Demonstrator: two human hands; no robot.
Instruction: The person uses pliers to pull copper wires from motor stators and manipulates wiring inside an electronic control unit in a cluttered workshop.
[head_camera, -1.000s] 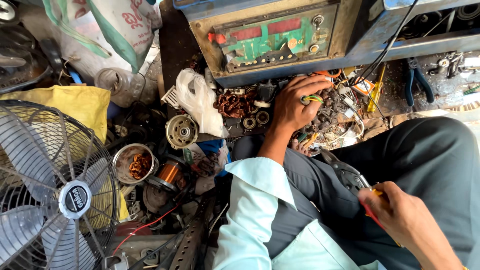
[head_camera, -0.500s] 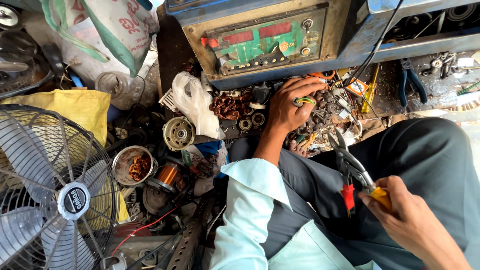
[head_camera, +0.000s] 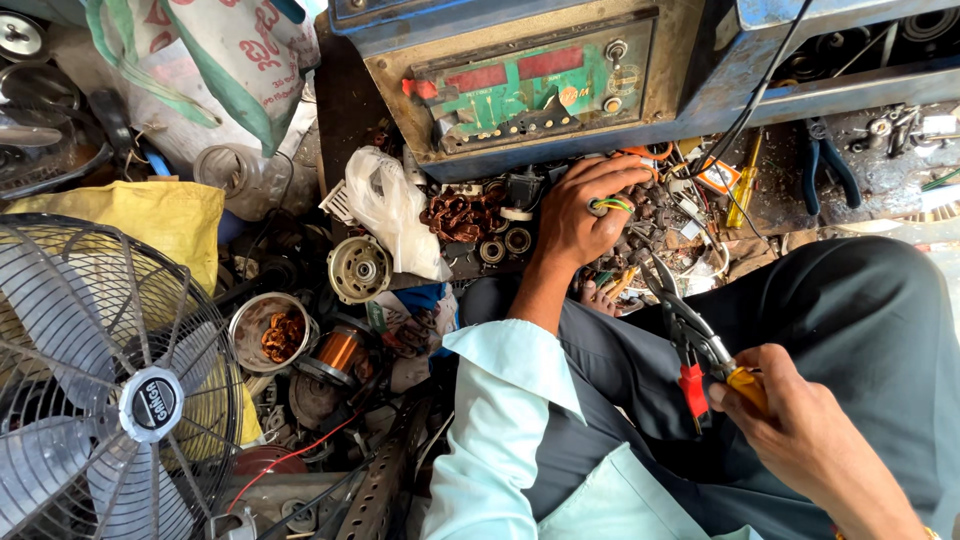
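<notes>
My left hand (head_camera: 588, 210) reaches into a heap of small parts and wires at the foot of a blue machine (head_camera: 540, 80), fingers curled around a small ring-shaped part with green and yellow wires (head_camera: 608, 206). My right hand (head_camera: 800, 440) is over my lap and grips pliers (head_camera: 690, 345) with one red and one yellow handle. The pliers' jaws point up-left toward the parts heap. I sit with dark trousers and a light blue sleeve.
A table fan (head_camera: 95, 380) stands at the lower left beside a yellow sack (head_camera: 150, 215). A white plastic bag (head_camera: 385, 205), a motor end cap (head_camera: 360, 268), a tin of copper bits (head_camera: 268, 332), a copper coil (head_camera: 343, 350) and blue-handled pliers (head_camera: 828, 165) lie about.
My right hand has lifted the pliers into view and pushed their jaws forward toward the parts heap. My left hand stays in the heap, holding the small wired part.
</notes>
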